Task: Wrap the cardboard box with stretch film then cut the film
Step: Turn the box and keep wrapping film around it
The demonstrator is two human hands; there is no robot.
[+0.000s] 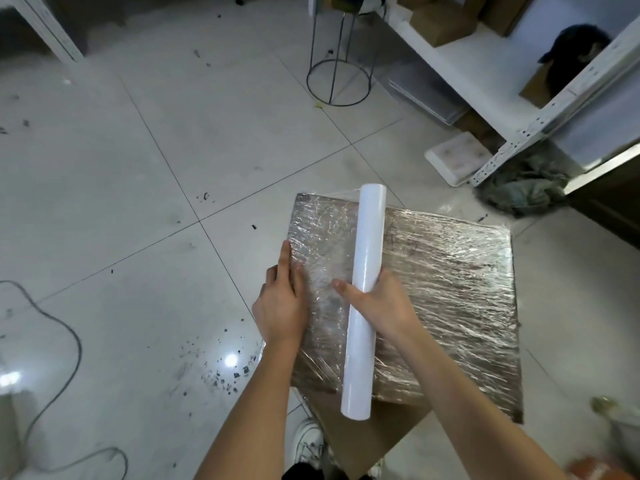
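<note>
Right hand (377,306) grip closed around the film roll (363,299), holding it flat across the top of the cardboard box (450,289), likely to keep the film taut. Left hand (282,303) open, fingers straight, pressing film down at the box's left edge, probably to anchor it. Box, already film-covered, sits on the tiled floor (138,168) near the person's shoe (306,445).

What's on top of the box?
Stretch film covers the box; the roll lies across it, right hand gripping. Left hand presses the edge. Cardboard mostly hidden.
</note>
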